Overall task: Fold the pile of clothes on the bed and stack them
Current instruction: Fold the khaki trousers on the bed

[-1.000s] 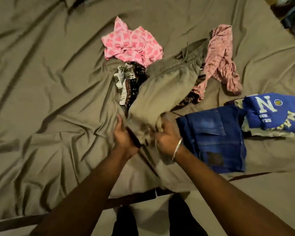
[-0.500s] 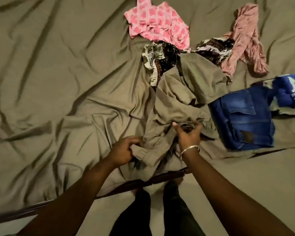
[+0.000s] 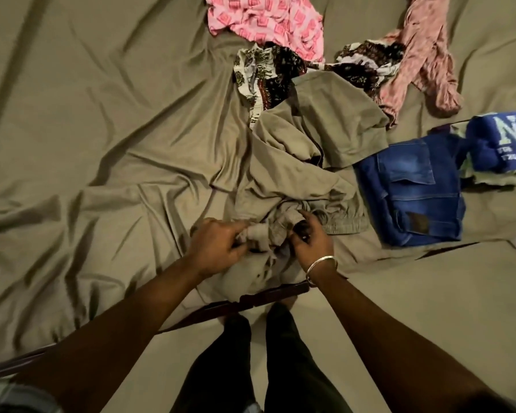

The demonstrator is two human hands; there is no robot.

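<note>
Khaki trousers (image 3: pixel 304 162) soft, floppy, light; L hand (image 3: pixel 218 248) & R hand (image 3: pixel 309 236) both pinching bunched waistband; best hold at waistband corners.

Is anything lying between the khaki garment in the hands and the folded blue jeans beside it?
Nothing visible does. Both the left hand and right hand grip the khaki garment, and its elastic hem reaches nearly to the folded jeans, with only bare bedsheet between.
</note>
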